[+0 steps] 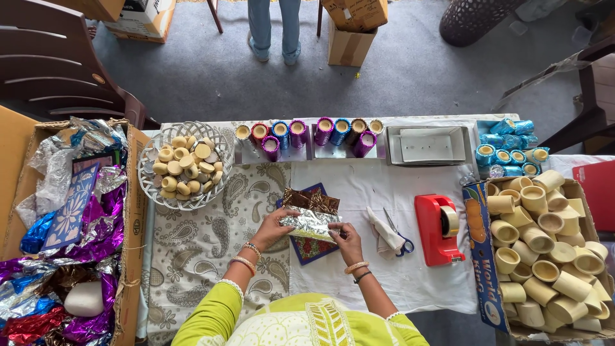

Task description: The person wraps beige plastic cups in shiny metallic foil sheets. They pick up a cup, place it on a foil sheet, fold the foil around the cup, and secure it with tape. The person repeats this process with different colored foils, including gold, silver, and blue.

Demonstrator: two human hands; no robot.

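Observation:
My left hand (274, 225) and my right hand (344, 238) hold a silver foil-wrapped piece (309, 223) between them, one at each end, just above the table. Under it lie a brown foil sheet (312, 200) and a dark patterned mat (311, 248) on the white cloth (359, 192). To the right of my right hand lie scissors (398, 238) on a folded cloth (383, 232), then a red tape dispenser (438, 229).
A white basket (148, 189) of pale round pieces stands at back left. Foil-wrapped cups (307, 133), empty metal trays (427, 145) and blue cups (510, 154) line the far edge. A box of coloured foil (64, 243) is left, a box of plain cups (544, 250) right. A person's legs (274, 29) stand beyond.

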